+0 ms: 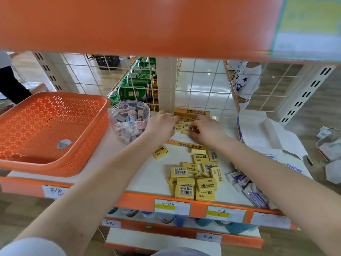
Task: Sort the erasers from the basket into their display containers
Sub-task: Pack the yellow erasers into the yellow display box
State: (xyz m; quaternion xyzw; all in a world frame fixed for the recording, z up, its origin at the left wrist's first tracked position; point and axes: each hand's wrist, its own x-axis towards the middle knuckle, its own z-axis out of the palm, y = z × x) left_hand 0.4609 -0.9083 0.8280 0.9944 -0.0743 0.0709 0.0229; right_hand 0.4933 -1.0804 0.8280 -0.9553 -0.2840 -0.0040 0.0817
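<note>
The right hand [204, 133] worked at 12 o'clock on the shelf [156, 179], its grip closed on a yellow eraser [186, 129] over the yellow display box [191, 114]. The left hand [162, 124] lay against the box's left wall; I could not tell its grip. I judged each eraser should be seated flat and flush with its neighbours. The loose yellow erasers [195, 179] lay at 5 o'clock and the orange basket [55, 169] at 9 o'clock. A wire grid [192, 84] backed the shelf, with glossy floor beyond.
</note>
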